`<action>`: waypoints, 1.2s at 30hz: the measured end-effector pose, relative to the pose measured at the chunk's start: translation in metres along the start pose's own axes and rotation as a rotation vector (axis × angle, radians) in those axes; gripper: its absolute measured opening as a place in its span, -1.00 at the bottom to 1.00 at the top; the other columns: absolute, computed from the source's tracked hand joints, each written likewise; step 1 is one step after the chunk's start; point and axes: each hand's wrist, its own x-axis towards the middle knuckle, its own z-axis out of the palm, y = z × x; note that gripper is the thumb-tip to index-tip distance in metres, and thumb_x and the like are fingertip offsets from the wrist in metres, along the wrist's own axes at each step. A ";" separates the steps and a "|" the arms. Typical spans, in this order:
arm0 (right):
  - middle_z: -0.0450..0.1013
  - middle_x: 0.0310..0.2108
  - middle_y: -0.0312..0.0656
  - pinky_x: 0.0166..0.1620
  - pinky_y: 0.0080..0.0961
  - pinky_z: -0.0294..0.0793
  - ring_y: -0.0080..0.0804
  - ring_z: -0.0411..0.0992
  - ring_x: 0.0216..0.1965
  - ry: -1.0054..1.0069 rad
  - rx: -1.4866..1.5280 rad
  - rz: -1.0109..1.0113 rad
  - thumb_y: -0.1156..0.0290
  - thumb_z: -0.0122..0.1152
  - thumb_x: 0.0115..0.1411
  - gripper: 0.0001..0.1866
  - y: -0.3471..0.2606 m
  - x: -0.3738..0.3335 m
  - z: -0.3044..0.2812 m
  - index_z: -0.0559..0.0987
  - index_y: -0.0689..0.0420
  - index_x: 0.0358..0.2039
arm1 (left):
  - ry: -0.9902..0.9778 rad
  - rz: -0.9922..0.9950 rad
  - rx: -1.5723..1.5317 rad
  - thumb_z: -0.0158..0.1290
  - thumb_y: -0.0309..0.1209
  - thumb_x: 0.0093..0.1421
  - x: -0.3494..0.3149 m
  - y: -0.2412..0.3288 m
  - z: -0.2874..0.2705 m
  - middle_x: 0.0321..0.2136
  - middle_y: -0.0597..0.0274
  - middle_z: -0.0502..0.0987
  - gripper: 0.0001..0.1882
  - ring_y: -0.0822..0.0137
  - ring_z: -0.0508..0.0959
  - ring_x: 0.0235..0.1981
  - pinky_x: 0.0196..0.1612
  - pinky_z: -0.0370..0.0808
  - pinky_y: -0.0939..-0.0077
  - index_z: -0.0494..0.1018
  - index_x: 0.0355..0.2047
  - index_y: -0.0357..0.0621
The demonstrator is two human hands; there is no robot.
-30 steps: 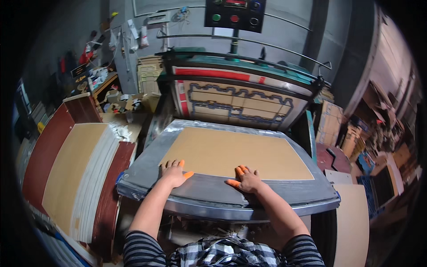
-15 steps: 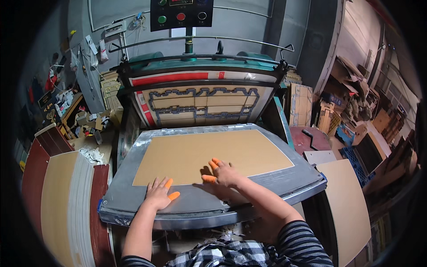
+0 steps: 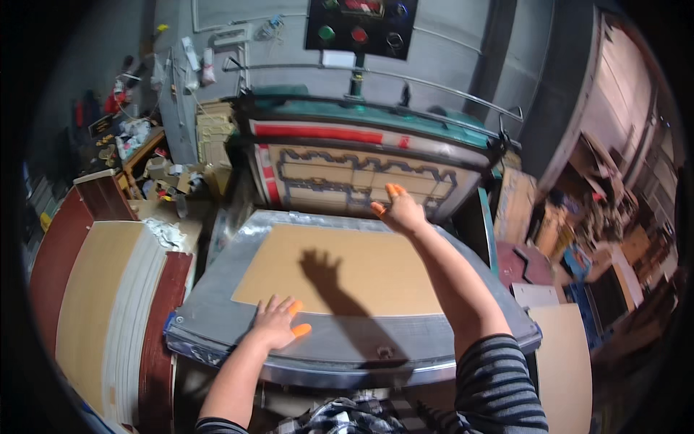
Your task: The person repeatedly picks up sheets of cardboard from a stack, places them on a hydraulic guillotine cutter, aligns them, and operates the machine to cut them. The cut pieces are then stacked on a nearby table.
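A brown cardboard sheet (image 3: 289,257) lies flat on the grey metal bed (image 3: 217,315) of a press. My left hand (image 3: 276,324) rests open at the sheet's near left edge, fingers spread, with orange finger cots on two of its fingers. Raised above the far part of the sheet is my right hand (image 3: 403,213), also wearing orange cots, its fingers apart and nothing in them. Its shadow falls across the cardboard. Behind it, a cutting die board (image 3: 332,179) with dark foam outlines stands tilted on the press's upper plate; my right hand hides part of it.
To my left stands a stack of cardboard sheets (image 3: 97,289). Another cardboard sheet (image 3: 567,362) lies to the right of the bed. A control panel (image 3: 359,32) with coloured buttons is mounted above the press. Cluttered shelves and scraps line both sides.
My right hand has lifted off the sheet and moved up and away, toward the die board. My left hand stays at the sheet's near edge. The whole view has shifted and tilted.
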 end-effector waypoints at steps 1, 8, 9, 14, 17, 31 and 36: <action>0.13 0.29 -0.11 0.18 0.10 0.17 -0.12 0.11 0.29 -0.066 -0.117 0.052 -0.26 -0.05 0.16 -0.17 0.019 -0.021 0.040 0.15 0.00 0.30 | 0.006 -0.004 -0.039 -0.12 0.21 0.19 -0.006 0.004 -0.004 0.36 0.23 0.02 -0.21 -0.02 -0.09 0.38 0.37 -0.17 0.01 0.15 0.30 0.03; -0.05 0.38 -0.16 0.27 0.31 -0.24 -0.08 -0.16 0.40 -0.562 -0.180 0.403 -0.47 -0.24 0.11 -0.08 0.088 -0.117 0.105 0.15 -0.11 0.32 | 0.039 -0.015 -0.054 -0.01 0.13 0.17 -0.014 -0.002 -0.008 0.34 0.20 0.06 -0.22 -0.04 -0.06 0.37 0.37 -0.16 0.05 0.17 0.27 -0.07; -0.06 0.38 -0.19 0.26 0.31 -0.23 -0.10 -0.18 0.40 -0.561 -0.162 0.407 -0.47 -0.28 0.12 -0.09 0.090 -0.118 0.103 0.17 -0.11 0.31 | 0.037 -0.014 -0.055 -0.01 0.13 0.17 -0.013 -0.001 -0.008 0.34 0.20 0.06 -0.22 -0.04 -0.06 0.37 0.37 -0.16 0.05 0.18 0.27 -0.07; -0.07 0.39 -0.15 0.27 0.34 -0.28 -0.06 -0.22 0.41 -0.554 -0.153 0.418 -0.46 -0.29 0.13 -0.09 0.091 -0.118 0.103 0.17 -0.08 0.31 | 0.027 -0.010 -0.054 -0.04 0.14 0.18 -0.011 -0.006 -0.005 0.35 0.21 0.04 -0.21 -0.03 -0.08 0.37 0.37 -0.22 0.02 0.15 0.29 -0.06; -0.10 0.39 -0.14 0.28 0.33 -0.32 -0.06 -0.26 0.42 -0.582 -0.126 0.420 -0.45 -0.29 0.14 -0.09 0.092 -0.112 0.104 0.15 -0.07 0.32 | 0.017 -0.027 -0.067 -0.03 0.15 0.17 -0.013 -0.001 -0.011 0.35 0.21 0.05 -0.20 -0.03 -0.07 0.37 0.38 -0.21 0.03 0.15 0.29 -0.06; 0.16 0.23 0.07 0.18 -0.16 0.21 -0.05 0.17 0.23 0.435 0.116 -0.182 0.08 0.18 0.16 -0.24 0.047 -0.010 0.029 0.16 0.12 0.29 | 0.063 0.010 -0.036 -0.13 0.26 0.16 -0.007 -0.004 0.000 0.35 0.21 0.05 -0.16 -0.03 -0.06 0.37 0.37 -0.19 0.03 0.13 0.30 0.00; 0.13 0.24 0.09 0.11 -0.18 0.33 0.04 0.21 0.19 0.897 -0.060 -0.413 0.38 0.23 0.08 -0.26 -0.048 0.090 -0.120 0.18 0.11 0.27 | 0.053 -0.033 -0.019 -0.16 0.29 0.16 -0.011 -0.011 0.004 0.35 0.18 0.03 -0.14 -0.04 -0.05 0.37 0.36 -0.15 0.01 0.09 0.32 0.03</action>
